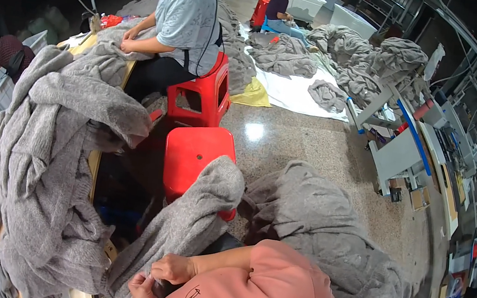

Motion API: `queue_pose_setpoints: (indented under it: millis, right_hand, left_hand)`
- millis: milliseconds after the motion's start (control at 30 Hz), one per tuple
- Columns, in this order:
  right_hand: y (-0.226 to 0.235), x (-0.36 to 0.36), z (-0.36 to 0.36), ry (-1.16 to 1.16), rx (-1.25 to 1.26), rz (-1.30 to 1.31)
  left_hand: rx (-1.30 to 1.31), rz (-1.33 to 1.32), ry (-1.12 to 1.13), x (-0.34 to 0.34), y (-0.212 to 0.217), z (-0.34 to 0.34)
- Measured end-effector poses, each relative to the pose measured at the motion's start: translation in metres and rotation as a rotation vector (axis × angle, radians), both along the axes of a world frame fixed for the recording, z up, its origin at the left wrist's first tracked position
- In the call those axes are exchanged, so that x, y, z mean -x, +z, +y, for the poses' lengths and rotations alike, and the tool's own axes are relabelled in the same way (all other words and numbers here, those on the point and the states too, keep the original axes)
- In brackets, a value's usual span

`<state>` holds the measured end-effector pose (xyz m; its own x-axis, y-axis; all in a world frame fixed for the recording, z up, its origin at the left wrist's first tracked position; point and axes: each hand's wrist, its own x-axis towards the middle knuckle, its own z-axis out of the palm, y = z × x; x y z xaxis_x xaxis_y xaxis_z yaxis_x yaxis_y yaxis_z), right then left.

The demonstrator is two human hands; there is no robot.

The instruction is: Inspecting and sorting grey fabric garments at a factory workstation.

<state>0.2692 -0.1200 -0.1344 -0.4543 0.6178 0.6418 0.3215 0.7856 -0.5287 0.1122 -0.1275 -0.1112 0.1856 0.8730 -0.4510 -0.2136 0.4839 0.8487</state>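
Note:
A long piece of grey plush fabric (184, 220) lies over my lap, one end draped on a red stool in front of me. My right hand (173, 268) is closed, its fingers pinching the fabric's edge. Just below and to the left, my left hand (142, 292) also has its fingers drawn together on the edge. The two hands nearly touch. Anything small between the fingertips is too tiny to make out.
Grey fabric (53, 185) covers the table at left; another heap (319, 220) lies on the floor at right. A red stool (199, 153) stands ahead. A seated co-worker (189, 22) handles fabric at the table. Farther back are another person (280, 8), white bins (354, 22) and a workbench (440, 169).

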Motion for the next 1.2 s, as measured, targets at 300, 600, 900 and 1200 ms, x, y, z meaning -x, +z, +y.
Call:
queue_pose_setpoints:
  millis: [300, 600, 900, 1200]
  right_hand:
    - [0.001, 0.01, 0.007, -0.073, -0.054, 0.12]
    - [0.0, 0.009, 0.031, 0.174, 0.465, 0.073]
    - [0.002, 0.015, 0.032, 0.27, 0.617, 0.292]
    - [-0.012, 0.015, 0.019, 0.054, 0.54, -0.08]
  left_hand:
    - [-0.266, 0.174, 0.05, 0.008, 0.005, 0.006]
    - [-0.241, 0.132, 0.167, 0.009, -0.011, 0.01]
    - [-0.278, 0.114, 0.138, 0.011, -0.005, 0.008]
    - [-0.311, 0.255, 0.173, 0.012, -0.019, 0.0]
